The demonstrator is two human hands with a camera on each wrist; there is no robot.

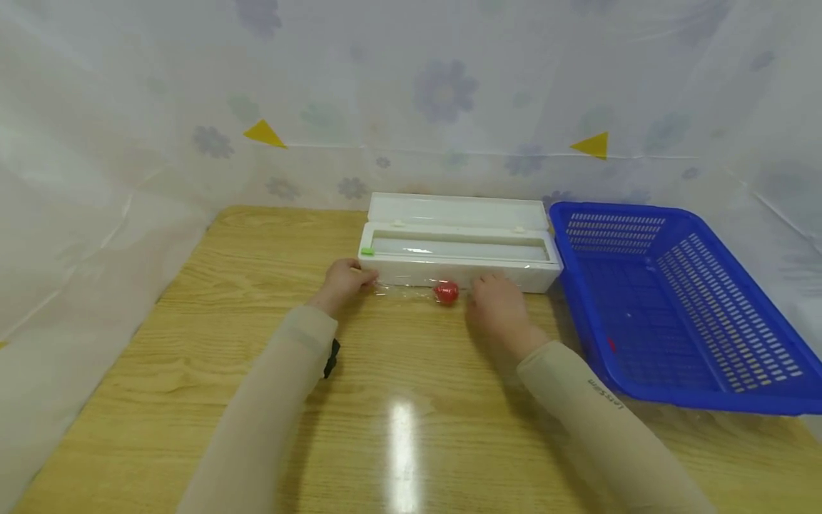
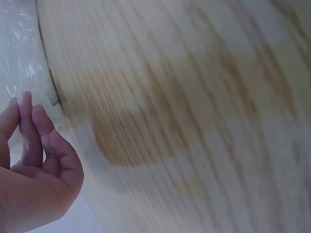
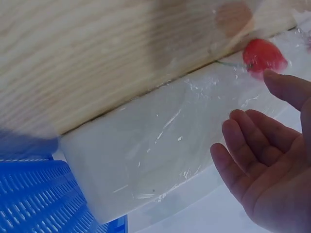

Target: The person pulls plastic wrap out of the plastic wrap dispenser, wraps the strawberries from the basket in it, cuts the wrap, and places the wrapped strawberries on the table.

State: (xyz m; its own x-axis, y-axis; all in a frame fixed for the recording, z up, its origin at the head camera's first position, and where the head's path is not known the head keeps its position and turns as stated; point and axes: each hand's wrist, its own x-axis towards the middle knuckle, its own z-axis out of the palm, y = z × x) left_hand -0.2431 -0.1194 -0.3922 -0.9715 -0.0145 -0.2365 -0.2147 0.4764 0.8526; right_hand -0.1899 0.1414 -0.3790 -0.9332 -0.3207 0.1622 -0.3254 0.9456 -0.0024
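Observation:
A long white cling film dispenser [image 1: 459, 275] lies on the table with its lid [image 1: 457, 212] flipped back and a pale roll [image 1: 459, 248] inside. Clear film [image 3: 165, 131] shines along its front and hangs toward the table. At its left front corner, my left hand [image 1: 345, 284] pinches the film's edge between thumb and forefinger. A round red fruit [image 1: 446, 292] with a thin stem shows at the lower front edge, overlapped by film. Just right of that fruit is my right hand [image 1: 499, 307], fingers loosely bent before the box's front, thumb tip close to the fruit.
A blue plastic basket [image 1: 642, 392] stands right beside the dispenser's right end. A small black item [image 1: 332, 359] shows past the left sleeve. Behind the wooden table [image 1: 212, 321] hangs a flowered curtain [image 1: 443, 93] with two yellow triangles. A green tab [image 1: 367, 251] marks the dispenser's left corner.

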